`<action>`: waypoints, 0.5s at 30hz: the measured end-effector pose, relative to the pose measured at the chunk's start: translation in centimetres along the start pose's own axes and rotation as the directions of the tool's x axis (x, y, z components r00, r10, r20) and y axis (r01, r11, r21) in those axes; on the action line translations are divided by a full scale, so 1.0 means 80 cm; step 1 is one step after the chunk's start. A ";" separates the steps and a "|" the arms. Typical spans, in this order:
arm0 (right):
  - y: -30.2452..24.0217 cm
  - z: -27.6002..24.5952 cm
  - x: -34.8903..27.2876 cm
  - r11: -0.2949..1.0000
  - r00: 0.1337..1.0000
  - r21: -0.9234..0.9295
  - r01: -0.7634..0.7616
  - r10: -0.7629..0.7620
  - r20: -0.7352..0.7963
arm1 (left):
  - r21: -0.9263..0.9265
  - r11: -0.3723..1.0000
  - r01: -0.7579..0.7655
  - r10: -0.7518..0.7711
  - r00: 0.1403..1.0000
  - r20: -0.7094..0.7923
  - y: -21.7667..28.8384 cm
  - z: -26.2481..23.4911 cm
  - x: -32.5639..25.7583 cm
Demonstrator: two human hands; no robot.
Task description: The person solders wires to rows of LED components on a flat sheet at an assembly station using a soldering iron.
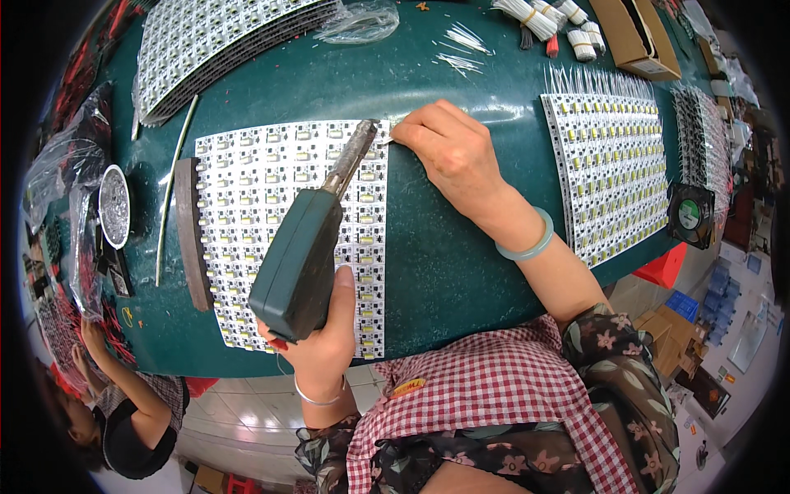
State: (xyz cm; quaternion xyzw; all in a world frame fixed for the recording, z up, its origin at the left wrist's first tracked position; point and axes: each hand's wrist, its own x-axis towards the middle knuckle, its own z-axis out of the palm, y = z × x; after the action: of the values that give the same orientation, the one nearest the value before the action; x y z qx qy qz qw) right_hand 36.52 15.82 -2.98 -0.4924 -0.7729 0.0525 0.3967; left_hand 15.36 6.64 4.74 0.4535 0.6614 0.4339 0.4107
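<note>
My left hand [319,350] is wrapped round a dark green soldering gun [298,259]. Its metal tip points away from me, over the top right corner of a white panel of small circuit boards [255,185]. The gun hides part of the panel beneath it. At that same corner my right hand [457,156] pinches a thin white wire [388,141], whose end lies close to the tip; whether they touch I cannot tell. A dark bar [191,235] lies along the panel's left edge.
A second panel, with wires along its far edge [609,156], lies right, beside a black fan [691,216]. Stacked panels [222,49], loose white wires [465,41], wire bundles [535,16] and an open carton [634,41] sit farther back. Left are a white bowl [114,206] and another person [136,403].
</note>
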 end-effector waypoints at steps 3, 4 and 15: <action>0.003 0.001 -0.001 0.999 1.000 -0.024 0.023 -0.023 0.008 | 0.027 0.999 -0.032 0.031 0.999 0.007 0.004 -0.006 -0.001; 0.004 0.001 -0.002 0.999 1.000 -0.025 0.024 -0.024 0.008 | 0.018 0.999 -0.034 0.034 0.999 0.015 0.004 -0.007 -0.001; 0.000 0.001 0.000 1.000 1.000 -0.005 -0.002 0.002 -0.008 | -0.042 0.993 0.107 -0.102 0.990 0.096 -0.005 0.002 0.004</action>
State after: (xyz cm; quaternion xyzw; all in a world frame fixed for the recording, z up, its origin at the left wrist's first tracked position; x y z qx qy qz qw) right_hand 36.46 15.82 -3.05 -0.4946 -0.7709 0.0491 0.3984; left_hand 15.32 6.88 4.26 0.4282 0.6537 0.4056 0.4742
